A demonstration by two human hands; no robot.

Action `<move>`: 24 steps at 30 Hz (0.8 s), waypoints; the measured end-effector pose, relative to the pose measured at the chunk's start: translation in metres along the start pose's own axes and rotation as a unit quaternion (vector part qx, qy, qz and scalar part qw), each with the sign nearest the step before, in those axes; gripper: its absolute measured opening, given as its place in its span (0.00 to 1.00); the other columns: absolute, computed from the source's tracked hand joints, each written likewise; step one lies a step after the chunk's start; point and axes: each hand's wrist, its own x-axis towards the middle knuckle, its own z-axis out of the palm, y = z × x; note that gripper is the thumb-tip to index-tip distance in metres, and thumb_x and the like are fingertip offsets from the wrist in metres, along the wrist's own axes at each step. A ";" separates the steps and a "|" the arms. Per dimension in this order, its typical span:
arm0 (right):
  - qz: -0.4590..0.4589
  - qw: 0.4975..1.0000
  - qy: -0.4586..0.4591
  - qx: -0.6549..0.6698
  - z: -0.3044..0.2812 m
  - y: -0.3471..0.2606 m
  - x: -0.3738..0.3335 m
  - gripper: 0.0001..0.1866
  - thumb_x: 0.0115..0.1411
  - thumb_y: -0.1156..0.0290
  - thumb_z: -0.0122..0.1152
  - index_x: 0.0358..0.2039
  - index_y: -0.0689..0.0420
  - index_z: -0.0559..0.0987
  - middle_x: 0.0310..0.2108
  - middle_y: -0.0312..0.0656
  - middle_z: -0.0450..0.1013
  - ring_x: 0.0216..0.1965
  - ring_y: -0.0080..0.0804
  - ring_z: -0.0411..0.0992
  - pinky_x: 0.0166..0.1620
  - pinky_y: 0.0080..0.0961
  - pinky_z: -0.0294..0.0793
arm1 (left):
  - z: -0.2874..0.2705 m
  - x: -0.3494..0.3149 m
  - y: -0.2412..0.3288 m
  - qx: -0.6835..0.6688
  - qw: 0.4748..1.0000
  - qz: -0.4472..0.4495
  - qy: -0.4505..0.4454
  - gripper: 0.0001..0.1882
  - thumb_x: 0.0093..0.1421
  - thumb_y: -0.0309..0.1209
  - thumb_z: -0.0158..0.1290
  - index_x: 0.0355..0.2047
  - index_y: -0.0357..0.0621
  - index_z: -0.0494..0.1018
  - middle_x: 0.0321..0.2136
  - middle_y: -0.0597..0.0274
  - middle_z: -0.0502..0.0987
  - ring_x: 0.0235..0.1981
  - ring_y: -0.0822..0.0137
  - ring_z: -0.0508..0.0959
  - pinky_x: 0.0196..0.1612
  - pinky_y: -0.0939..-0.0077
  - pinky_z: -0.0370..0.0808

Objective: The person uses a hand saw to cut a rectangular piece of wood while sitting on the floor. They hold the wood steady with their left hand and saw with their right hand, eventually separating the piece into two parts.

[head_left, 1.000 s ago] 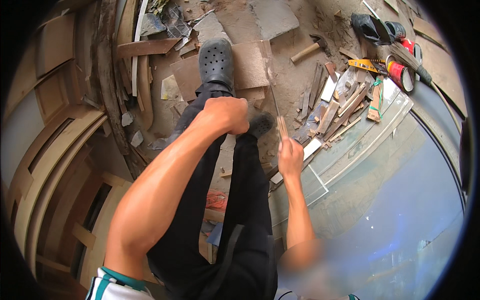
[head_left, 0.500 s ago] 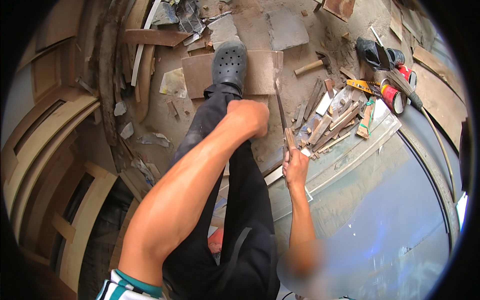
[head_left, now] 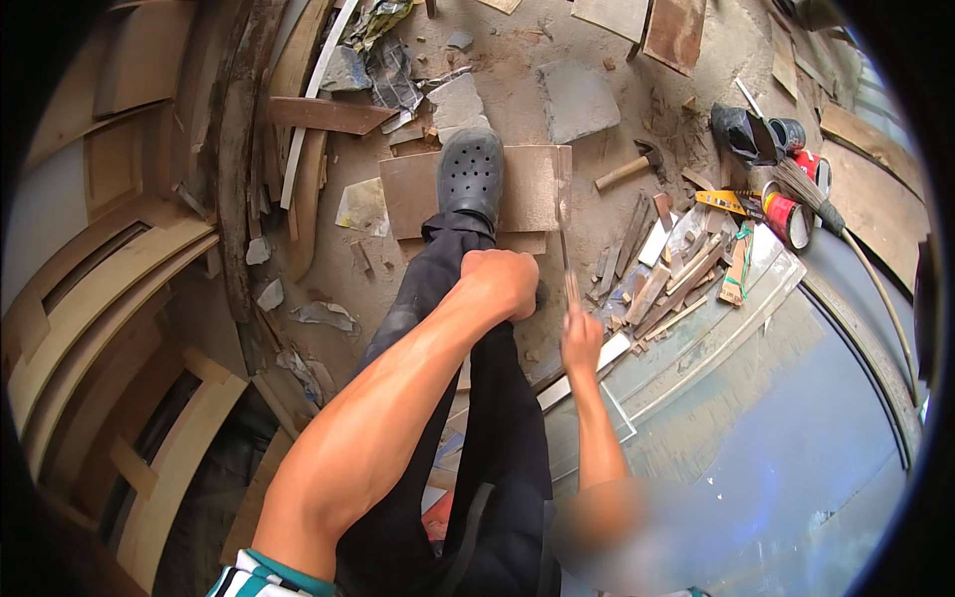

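My right hand [head_left: 580, 340] is closed round the wooden handle of a handsaw [head_left: 565, 244], whose blade shows nearly edge-on. The blade meets the right part of a brown wooden board [head_left: 529, 191], where a thin line runs near the board's end. My foot in a dark grey clog [head_left: 470, 174] presses on the board's middle. My left hand [head_left: 500, 282] is curled into a fist over my bent leg in black trousers [head_left: 398, 289]. Its fingertips are turned away, so whatever they grip is hidden.
A hammer [head_left: 629, 167] lies beyond the board. Wood offcuts [head_left: 676, 284] pile up at right beside a large glass sheet [head_left: 756, 398]. A yellow level [head_left: 731, 201], red cans [head_left: 786, 217] and a brush [head_left: 808, 194] stand nearby. Wooden frames [head_left: 109, 308] line the left.
The right hand has pushed the saw forward, closer to the board. The whole view has shifted, so things appear lower. The left fist stays over the leg and the foot stays on the board.
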 end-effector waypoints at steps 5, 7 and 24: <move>0.060 0.997 0.020 0.033 0.019 0.016 0.092 0.25 0.66 0.58 0.44 0.22 0.69 0.72 0.16 0.55 0.67 0.19 0.47 0.66 0.28 0.43 0.63 | -0.021 -0.004 0.018 0.029 0.999 0.025 -0.012 0.21 0.50 0.26 0.55 0.47 0.36 0.76 0.44 0.42 0.80 0.49 0.48 0.80 0.48 0.55 0.77; 0.040 0.999 -0.008 0.016 0.010 0.002 0.036 0.25 0.67 0.59 0.44 0.21 0.67 0.72 0.15 0.52 0.66 0.18 0.42 0.66 0.27 0.40 0.63 | -0.013 0.003 -0.002 0.020 1.000 0.005 0.010 0.18 0.48 0.26 0.57 0.42 0.39 0.80 0.42 0.46 0.82 0.47 0.50 0.82 0.46 0.57 0.78; 0.038 0.998 -0.008 0.043 -0.015 0.012 -0.051 0.22 0.66 0.63 0.45 0.19 0.64 0.72 0.13 0.48 0.63 0.17 0.36 0.66 0.26 0.39 0.61 | -0.037 -0.013 -0.029 0.003 0.999 -0.045 -0.016 0.21 0.52 0.27 0.53 0.48 0.40 0.75 0.40 0.45 0.81 0.46 0.47 0.81 0.47 0.54 0.76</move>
